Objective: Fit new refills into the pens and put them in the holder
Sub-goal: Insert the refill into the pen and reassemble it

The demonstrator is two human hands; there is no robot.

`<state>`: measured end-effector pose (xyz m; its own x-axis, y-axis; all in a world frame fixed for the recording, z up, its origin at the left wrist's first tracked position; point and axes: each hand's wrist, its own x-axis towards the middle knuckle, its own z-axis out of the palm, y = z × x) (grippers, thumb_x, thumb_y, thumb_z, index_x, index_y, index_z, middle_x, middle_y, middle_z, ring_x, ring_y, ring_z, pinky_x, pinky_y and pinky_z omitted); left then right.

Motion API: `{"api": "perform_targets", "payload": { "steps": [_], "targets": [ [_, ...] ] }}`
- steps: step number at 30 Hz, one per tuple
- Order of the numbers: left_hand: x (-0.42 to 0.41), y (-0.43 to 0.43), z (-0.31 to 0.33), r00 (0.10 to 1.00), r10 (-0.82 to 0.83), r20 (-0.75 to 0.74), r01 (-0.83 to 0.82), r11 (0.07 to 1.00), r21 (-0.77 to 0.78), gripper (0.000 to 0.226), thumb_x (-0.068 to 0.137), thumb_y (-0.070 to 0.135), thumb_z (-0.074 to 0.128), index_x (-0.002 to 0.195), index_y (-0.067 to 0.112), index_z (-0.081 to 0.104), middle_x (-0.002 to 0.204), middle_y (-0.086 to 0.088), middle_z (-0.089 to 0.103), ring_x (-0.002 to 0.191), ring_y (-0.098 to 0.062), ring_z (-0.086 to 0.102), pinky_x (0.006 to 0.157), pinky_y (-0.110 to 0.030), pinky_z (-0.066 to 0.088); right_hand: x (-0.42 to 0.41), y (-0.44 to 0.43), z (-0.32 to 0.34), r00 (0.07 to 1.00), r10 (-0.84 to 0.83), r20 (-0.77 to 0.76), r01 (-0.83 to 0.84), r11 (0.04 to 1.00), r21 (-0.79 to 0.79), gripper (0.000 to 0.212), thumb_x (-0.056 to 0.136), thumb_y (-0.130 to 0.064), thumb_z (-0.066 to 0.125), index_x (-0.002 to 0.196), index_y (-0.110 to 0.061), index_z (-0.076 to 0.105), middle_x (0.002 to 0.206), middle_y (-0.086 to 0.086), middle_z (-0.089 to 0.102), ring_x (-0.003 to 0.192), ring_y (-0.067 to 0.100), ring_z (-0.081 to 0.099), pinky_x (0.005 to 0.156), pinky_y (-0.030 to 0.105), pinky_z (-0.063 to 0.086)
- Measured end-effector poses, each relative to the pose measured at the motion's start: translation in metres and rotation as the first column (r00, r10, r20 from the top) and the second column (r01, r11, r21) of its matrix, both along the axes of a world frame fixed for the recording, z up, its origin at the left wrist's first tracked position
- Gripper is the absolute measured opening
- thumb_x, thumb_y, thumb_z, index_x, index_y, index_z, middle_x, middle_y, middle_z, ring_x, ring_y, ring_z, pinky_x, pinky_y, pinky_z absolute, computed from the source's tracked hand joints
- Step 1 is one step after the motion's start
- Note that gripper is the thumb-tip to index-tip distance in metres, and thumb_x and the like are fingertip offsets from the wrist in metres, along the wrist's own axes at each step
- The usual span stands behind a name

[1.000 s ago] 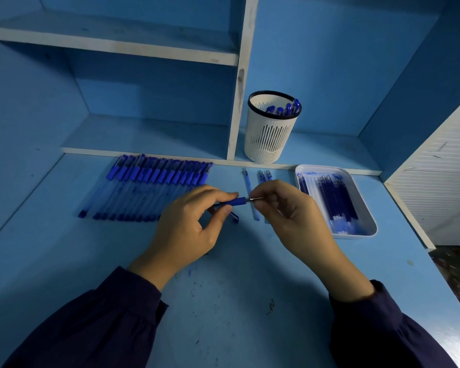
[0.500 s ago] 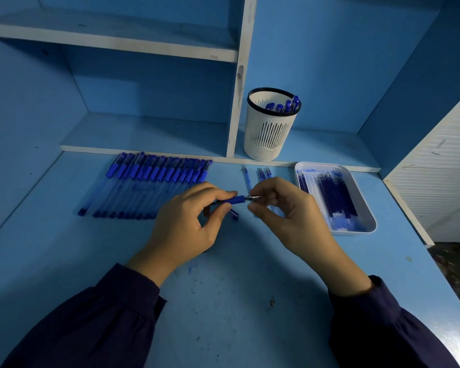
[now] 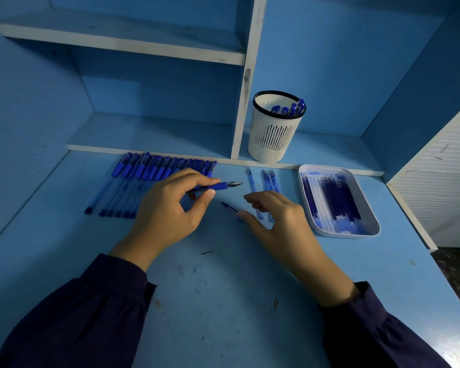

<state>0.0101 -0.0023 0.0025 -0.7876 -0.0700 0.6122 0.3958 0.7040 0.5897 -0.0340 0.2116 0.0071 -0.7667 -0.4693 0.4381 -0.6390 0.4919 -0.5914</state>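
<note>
Right hand [image 3: 276, 216] now off pen [image 3: 218, 186], near tray [image 3: 343, 235]

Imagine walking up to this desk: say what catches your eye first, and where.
Mid-desk, the left hand grips a blue pen while the right hand hovers open beside it. A long row of pens lies to the left; a white tray of refills sits right, the white holder on the shelf behind.

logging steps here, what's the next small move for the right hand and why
Probably the right hand should pinch the dark blue piece by its thumb, likely the cap: that hand is open, and the left hand grips a pen with its tip bare.
</note>
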Motion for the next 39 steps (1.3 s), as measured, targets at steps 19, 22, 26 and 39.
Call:
{"api": "perform_targets", "payload": {
  "steps": [19, 22, 26, 39],
  "targets": [
    [0.000, 0.000, -0.005, 0.996, -0.002, 0.087, 0.007, 0.998, -0.056, 0.019, 0.093, 0.026, 0.062, 0.109, 0.026, 0.072, 0.095, 0.019, 0.064, 0.087, -0.004, 0.064, 0.072, -0.033, 0.057, -0.013, 0.004, 0.002, 0.970, -0.039, 0.239, 0.102, 0.960, -0.260, 0.017, 0.091, -0.004, 0.060, 0.094, -0.015, 0.072, 0.082, -0.001, 0.069, 0.070, 0.006, 0.060, 0.069, 0.014, 0.045],
    [-0.001, 0.001, -0.006, 0.996, -0.006, 0.092, 0.014, 0.996, -0.085, 0.019, 0.092, 0.026, 0.062, 0.108, 0.024, 0.072, 0.095, 0.019, 0.064, 0.086, -0.002, 0.063, 0.070, -0.033, 0.057, -0.016, 0.007, 0.002, 0.971, -0.050, 0.236, 0.112, 0.960, -0.255, 0.018, 0.092, -0.004, 0.059, 0.095, -0.017, 0.071, 0.080, -0.005, 0.068, 0.066, 0.004, 0.058, 0.066, 0.013, 0.043],
    [0.000, 0.004, -0.007, 0.995, -0.019, 0.095, 0.030, 0.993, -0.117, 0.020, 0.092, 0.029, 0.060, 0.108, 0.024, 0.073, 0.093, 0.022, 0.062, 0.083, 0.000, 0.062, 0.068, -0.031, 0.056, -0.016, 0.008, 0.002, 0.980, -0.041, 0.196, 0.087, 0.969, -0.230, 0.017, 0.091, -0.004, 0.060, 0.096, -0.015, 0.072, 0.086, -0.005, 0.068, 0.076, 0.009, 0.062, 0.073, 0.017, 0.049],
    [-0.001, 0.011, -0.012, 0.986, -0.129, 0.103, 0.137, 0.988, -0.075, 0.022, 0.091, 0.013, 0.066, 0.112, 0.013, 0.074, 0.095, 0.008, 0.068, 0.085, -0.009, 0.064, 0.074, -0.034, 0.054, -0.007, 0.005, 0.005, 0.980, 0.053, 0.191, -0.022, 0.987, -0.160, 0.012, 0.090, -0.009, 0.065, 0.097, -0.013, 0.074, 0.081, -0.008, 0.068, 0.075, 0.009, 0.062, 0.072, 0.018, 0.049]
  ]
}}
